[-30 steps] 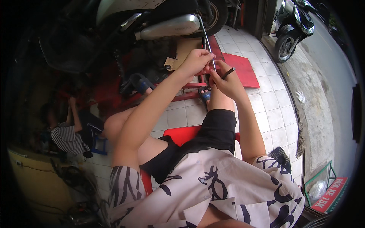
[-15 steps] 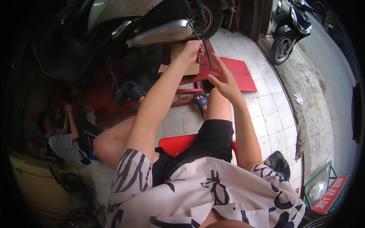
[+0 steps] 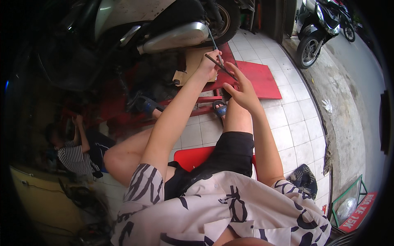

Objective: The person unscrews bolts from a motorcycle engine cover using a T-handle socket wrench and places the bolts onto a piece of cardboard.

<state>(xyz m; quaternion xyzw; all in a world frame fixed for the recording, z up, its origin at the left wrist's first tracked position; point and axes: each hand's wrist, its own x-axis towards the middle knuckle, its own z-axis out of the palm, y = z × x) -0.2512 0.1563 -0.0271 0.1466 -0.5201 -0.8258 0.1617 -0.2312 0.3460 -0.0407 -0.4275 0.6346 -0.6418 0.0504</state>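
Note:
A T-handle wrench (image 3: 214, 41) runs from the rear end of the silver cover (image 3: 176, 37) on a raised scooter (image 3: 127, 12) toward me. My left hand (image 3: 210, 64) is closed round its shaft, close to the dark crossbar (image 3: 221, 67). The crossbar slants down to the right in front of that hand. At the bar's lower end is my right hand (image 3: 243, 85), its thumb and fingers apart and not wrapped round anything. Whether its fingertips touch the bar, I cannot tell. Under the scooter, a red lift platform (image 3: 258, 78) bears a piece of cardboard (image 3: 193, 67).
A person in a striped shirt (image 3: 76, 158) sits low at the left. My legs straddle a red stool (image 3: 191, 158). On the white tiles (image 3: 283, 119) at right lies a dark patterned cloth (image 3: 303, 180). Another scooter (image 3: 312, 41) is parked outside by the road.
The wrench's crossbar has turned from steep to a flatter slant. My left hand has shifted slightly down. My right hand stays near the bar's end, fingers still apart.

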